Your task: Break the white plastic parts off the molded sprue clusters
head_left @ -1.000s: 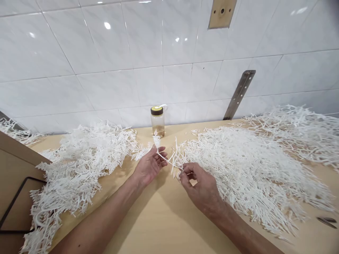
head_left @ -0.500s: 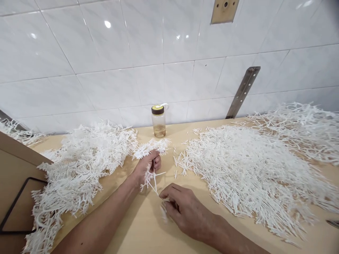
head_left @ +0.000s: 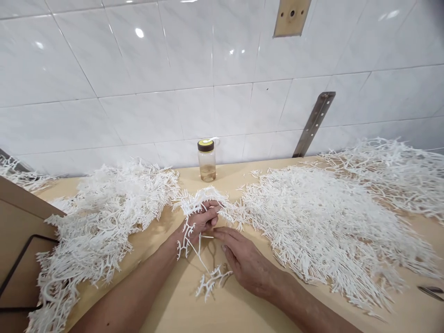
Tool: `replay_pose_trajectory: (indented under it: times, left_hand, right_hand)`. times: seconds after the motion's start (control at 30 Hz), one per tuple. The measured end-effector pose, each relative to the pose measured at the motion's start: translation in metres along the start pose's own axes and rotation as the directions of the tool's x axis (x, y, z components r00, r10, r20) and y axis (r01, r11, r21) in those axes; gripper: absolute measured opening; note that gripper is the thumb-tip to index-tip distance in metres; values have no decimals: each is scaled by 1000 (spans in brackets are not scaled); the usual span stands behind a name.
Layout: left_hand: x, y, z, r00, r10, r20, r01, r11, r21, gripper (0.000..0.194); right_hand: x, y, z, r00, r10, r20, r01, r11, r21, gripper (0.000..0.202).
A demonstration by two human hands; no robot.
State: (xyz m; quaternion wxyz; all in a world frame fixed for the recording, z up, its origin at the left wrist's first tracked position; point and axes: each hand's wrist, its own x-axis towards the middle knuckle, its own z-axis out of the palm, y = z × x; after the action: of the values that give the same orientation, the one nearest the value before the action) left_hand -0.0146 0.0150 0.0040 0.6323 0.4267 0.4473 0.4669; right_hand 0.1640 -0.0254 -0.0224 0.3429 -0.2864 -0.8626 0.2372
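Note:
My left hand [head_left: 204, 219] is closed around a white branched plastic sprig [head_left: 197, 253]. The sprig's thin stems hang below the fingers, and a forked tip [head_left: 212, 280] dangles over the table. More white branching pieces [head_left: 204, 196] lie over and behind the knuckles. My right hand [head_left: 248, 261] is just to the right, with its fingers stretched out and the thumb apart from them. Its index fingertip is at the end of a short stem; whether it touches cannot be made out.
A large heap of white sprigs [head_left: 107, 208] lies at left, and a heap of white stems [head_left: 322, 222] at right. A lidded bottle [head_left: 207, 169] stands by the tiled wall [head_left: 145, 120]. A dark metal object [head_left: 430, 292] lies at the right edge; a cardboard box [head_left: 21, 231] stands far left.
The forked sprig now hangs lower and spreads out between my hands. My left hand has turned with its fingers reaching right; my right hand's fingers have straightened and moved slightly up.

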Motion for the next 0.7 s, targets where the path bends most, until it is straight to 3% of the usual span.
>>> replay_pose_trajectory:
  times: [0.1, 0.17, 0.23, 0.33, 0.5, 0.7]
  left_hand:
    - [1, -4, 3, 1000, 24, -3, -24, 999, 34, 49]
    - [0, -4, 4, 999, 52, 1, -52, 998, 44, 46]
    - [0, -5, 3, 997, 71, -6, -71, 997, 41, 42]
    - [1, -6, 0, 999, 36, 5, -36, 999, -2, 39]
    - [-1, -7, 0, 997, -20, 75, 23, 999, -33, 38]
    - [-5, -1, 6, 994, -29, 110, 21, 997, 68, 35]
  right_hand:
    - [2, 14, -6, 981, 130, -142, -158, 965, -207, 27]
    - [3, 21, -14, 965, 151, -213, -200, 952, -231, 27]
    - [3, 26, -21, 950, 184, -253, -233, 956, -179, 27]
    - [3, 26, -29, 885, 359, -296, -359, 932, 53, 26]
    - [6, 20, -36, 767, 611, -196, -434, 719, 543, 46]
    - [6, 12, -37, 746, 666, -7, -467, 530, 708, 56]
